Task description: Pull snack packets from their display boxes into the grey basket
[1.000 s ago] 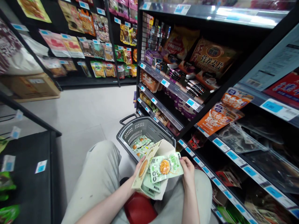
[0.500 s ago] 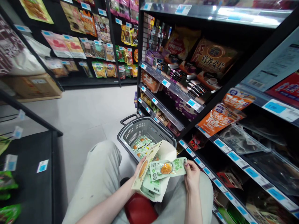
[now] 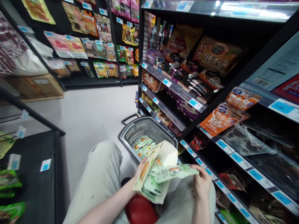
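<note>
My left hand (image 3: 138,169) grips the side of an open cardboard display box (image 3: 153,169) with an orange egg picture on it, held over my lap. Green snack packets stand inside the box. My right hand (image 3: 202,183) pinches one green packet (image 3: 174,172) by its right end, holding it almost flat just above the box's mouth. Both hands are closed on what they hold.
A grey shopping basket (image 3: 130,133) with more green packets stands on the floor just ahead of my knees. Black shelves (image 3: 174,119) full of snacks run along the right. A low black shelf (image 3: 35,174) lies at left. A red stool (image 3: 140,210) sits under me.
My right hand has tipped the green packet from facing me to nearly flat and shifted it slightly right and down. The box in my left hand stays put.
</note>
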Motion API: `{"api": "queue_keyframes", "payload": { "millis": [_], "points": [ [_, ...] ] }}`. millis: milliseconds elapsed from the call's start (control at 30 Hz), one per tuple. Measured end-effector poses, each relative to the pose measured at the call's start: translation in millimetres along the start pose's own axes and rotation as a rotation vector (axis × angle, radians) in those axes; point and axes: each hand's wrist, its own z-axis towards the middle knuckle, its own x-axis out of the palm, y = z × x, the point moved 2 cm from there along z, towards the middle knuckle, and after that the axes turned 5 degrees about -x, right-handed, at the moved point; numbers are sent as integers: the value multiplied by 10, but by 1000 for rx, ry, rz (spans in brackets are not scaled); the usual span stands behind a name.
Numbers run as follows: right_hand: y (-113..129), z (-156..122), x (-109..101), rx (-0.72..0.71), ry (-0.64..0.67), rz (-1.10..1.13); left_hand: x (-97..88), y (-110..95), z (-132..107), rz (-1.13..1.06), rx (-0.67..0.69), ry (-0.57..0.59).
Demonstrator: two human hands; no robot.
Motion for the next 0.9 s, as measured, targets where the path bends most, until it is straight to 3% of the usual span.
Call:
{"api": "queue_keyframes", "payload": {
  "millis": [167, 333, 900],
  "points": [
    [1, -12, 152, 81, 199, 251, -43, 10, -21, -46, -39, -79],
    [18, -28, 260, 266, 249, 259, -88, 20, -7, -100, -15, -116],
    [-51, 16, 279, 127, 242, 108, 6, 17, -3, -75, -15, 5]
  ]
}}
